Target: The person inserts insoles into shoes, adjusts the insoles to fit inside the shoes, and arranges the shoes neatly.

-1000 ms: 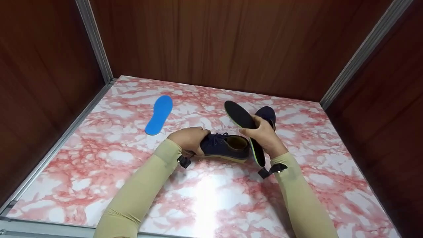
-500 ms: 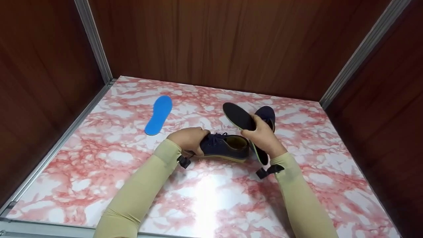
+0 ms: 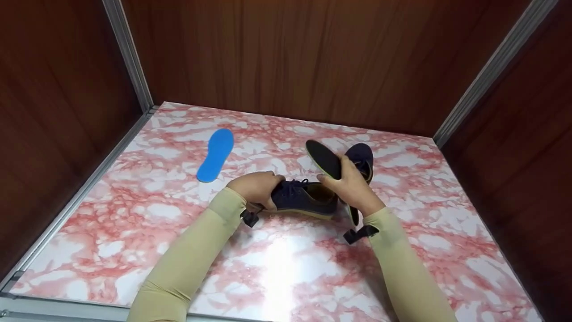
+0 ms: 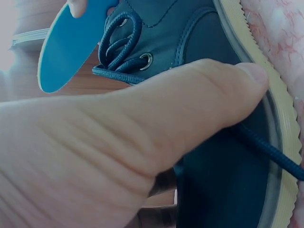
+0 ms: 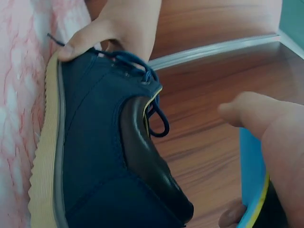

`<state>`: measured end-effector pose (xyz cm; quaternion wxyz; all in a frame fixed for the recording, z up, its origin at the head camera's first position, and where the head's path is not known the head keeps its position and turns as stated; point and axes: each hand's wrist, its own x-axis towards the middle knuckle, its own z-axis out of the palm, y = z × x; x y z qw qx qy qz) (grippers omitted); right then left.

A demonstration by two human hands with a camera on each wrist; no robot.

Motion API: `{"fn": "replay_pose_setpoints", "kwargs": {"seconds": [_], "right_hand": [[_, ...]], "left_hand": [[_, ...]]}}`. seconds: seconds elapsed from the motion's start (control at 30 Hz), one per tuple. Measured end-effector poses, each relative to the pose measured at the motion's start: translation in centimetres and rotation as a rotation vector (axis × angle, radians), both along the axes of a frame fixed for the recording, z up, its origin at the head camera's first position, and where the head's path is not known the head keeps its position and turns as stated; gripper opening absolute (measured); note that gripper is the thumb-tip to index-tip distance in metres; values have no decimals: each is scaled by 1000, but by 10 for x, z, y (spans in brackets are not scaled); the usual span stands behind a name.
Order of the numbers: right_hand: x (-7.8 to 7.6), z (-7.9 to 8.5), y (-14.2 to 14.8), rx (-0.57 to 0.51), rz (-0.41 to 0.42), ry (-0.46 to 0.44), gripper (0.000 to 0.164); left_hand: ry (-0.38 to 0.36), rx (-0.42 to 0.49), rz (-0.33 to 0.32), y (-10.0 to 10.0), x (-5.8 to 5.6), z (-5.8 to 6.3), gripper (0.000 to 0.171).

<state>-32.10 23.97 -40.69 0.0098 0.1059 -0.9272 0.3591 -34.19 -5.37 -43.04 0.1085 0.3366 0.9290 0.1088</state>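
Observation:
A navy lace-up shoe (image 3: 308, 203) with a cream sole stands on the tabletop, its opening toward the right. My left hand (image 3: 257, 188) grips it round the toe; the left wrist view shows the thumb (image 4: 228, 90) pressed along the side near the sole. Above and beside the heel, my right hand (image 3: 355, 188) holds an insole (image 3: 324, 156), dark underneath with a yellow-green edge. Its blue face (image 5: 251, 166) shows in the right wrist view, apart from the shoe collar (image 5: 147, 152). The right palm covers the insole's middle.
A blue insole (image 3: 215, 155) lies flat at the left. Behind my right hand sits a second navy shoe (image 3: 360, 156), partly hidden. Brown wood-grain panels (image 3: 286, 58) enclose the pink marbled tabletop (image 3: 147, 241) at the back and both sides.
My right hand has shifted slightly left toward the shoe opening. The insole in it has turned, showing less of its lower end. My left hand and the gripped shoe stay in place.

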Motion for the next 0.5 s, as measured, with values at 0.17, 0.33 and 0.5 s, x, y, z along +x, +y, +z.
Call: {"fn": "replay_pose_setpoints", "kwargs": {"seconds": [0.17, 0.33, 0.5], "right_hand": [[-2, 0, 2, 2, 0, 16, 98], [-1, 2, 3, 31, 12, 14, 100], [1, 4, 5, 67, 19, 40, 94]], "left_hand": [[3, 8, -7, 0, 1, 0, 69], [-11, 18, 6, 1, 2, 1, 71], [-5, 7, 6, 1, 0, 1, 68]]}}
